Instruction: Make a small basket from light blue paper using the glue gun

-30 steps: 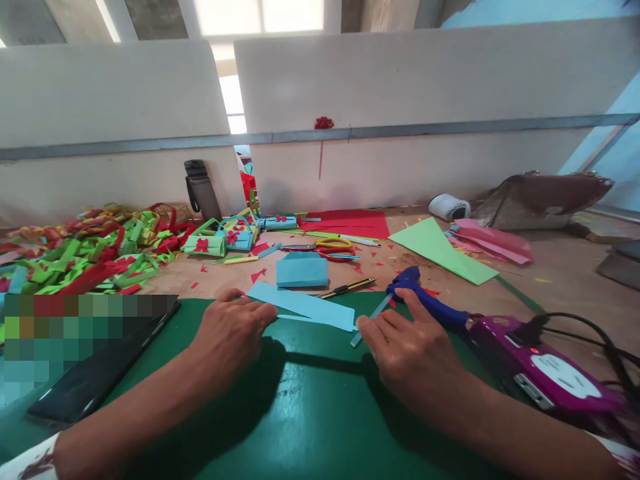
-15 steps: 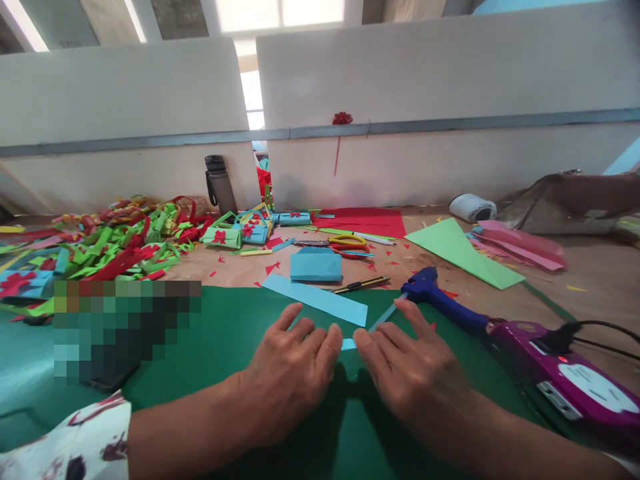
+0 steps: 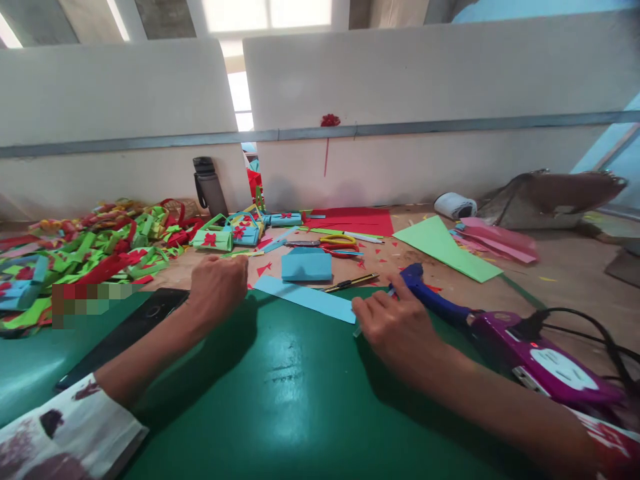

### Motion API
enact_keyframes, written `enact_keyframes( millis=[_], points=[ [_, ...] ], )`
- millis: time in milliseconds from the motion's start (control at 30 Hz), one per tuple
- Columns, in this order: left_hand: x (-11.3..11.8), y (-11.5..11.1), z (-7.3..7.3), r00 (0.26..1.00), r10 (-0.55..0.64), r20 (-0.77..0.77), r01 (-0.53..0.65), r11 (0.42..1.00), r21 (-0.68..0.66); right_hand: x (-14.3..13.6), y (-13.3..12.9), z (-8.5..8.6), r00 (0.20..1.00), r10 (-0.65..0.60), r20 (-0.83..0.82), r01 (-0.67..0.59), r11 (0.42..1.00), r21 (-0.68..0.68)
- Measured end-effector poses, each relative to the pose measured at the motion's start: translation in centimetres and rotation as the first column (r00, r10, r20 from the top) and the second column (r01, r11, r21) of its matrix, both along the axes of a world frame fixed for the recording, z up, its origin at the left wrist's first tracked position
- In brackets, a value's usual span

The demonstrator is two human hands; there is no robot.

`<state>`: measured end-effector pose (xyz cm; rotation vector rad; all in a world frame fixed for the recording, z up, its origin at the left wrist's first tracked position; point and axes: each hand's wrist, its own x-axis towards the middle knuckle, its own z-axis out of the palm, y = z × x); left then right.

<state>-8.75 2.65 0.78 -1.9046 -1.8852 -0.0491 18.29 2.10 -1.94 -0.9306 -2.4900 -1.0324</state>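
Blue paper strip (image 3: 306, 299), lying between left hand (image 3: 219, 283) and right hand (image 3: 395, 328), both with fingers curled narrow; cannot tell whether holding anything. Probably light, flexible, easily creased: best pinched lightly by long edges, not corners.

So the mat (image 3: 290, 427) is up front, phone (image 3: 123, 333) on its left, paper strip (image 3: 307, 299) across its far edge. Folded paper (image 3: 307, 267) sits just behind the strip, cutter (image 3: 351, 282) to its right. Glue gun (image 3: 435, 298) is further right, power strip (image 3: 555, 370) right of that and nearer. Paper pile (image 3: 115, 250)'s back left, handbag (image 3: 550, 200) back right, 2 panels (image 3: 415, 80) behind everything.
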Motion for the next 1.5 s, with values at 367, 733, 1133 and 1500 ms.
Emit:
enact_keyframes(
  millis=[367, 733, 1133, 1500],
  points=[
    [-1.3, 2.2, -2.8, 0.998, -0.031, -0.050, 0.022, 0.986, -0.167, -3.4, 1.0, -0.7, 0.958, 0.065, 0.281, 0.002, 0.973, -0.232],
    [0.5, -0.3, -2.5, 0.983, -0.163, -0.081, 0.154, 0.983, -0.104, -2.2, -0.8, -0.1, 0.969, 0.129, 0.211, -0.115, 0.990, -0.080],
    [7.1, -6.5, -3.7, 0.607, -0.794, -0.034, 0.786, 0.593, 0.175, 0.9, -4.7, -1.0, 0.949, 0.315, -0.034, -0.316, 0.947, -0.054],
    [7.1, -6.1, -4.7, 0.609, -0.784, 0.125, 0.786, 0.617, 0.039, 2.0, -3.2, -1.7, 0.934, 0.245, -0.260, -0.329, 0.873, -0.360]
  ],
)
